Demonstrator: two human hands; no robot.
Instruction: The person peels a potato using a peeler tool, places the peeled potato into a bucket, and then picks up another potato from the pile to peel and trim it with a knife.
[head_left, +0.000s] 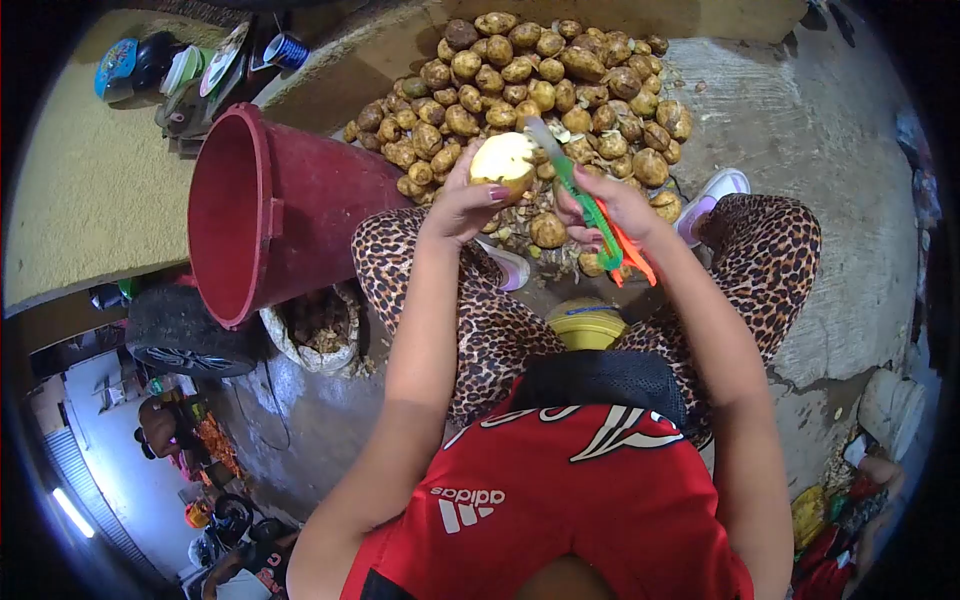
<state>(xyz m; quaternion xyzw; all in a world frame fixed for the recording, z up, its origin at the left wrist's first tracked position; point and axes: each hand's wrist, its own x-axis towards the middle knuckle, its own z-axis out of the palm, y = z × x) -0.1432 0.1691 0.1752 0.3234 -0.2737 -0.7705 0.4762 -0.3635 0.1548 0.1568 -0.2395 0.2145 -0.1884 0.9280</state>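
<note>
My left hand (460, 200) is closed around a partly peeled potato (503, 160). Its upper side is bare and pale yellow, while brown skin remains on the lower side. My right hand (620, 212) grips a knife (572, 180) with a green handle, its blade angled up and left close to the potato. An orange strip (632, 258) hangs below the same hand beside the handle; I cannot make out whether it belongs to the knife. Just beyond both hands lies a large heap of unpeeled potatoes (520, 70) on the floor.
A big red bin (330, 180) lies tipped at the left. Below it stands a white sack (345, 355) of brown scraps, near a tyre (185, 330). A yellow bucket (587, 328) is between my legs. Other people (165, 425) are at the lower left and right edges.
</note>
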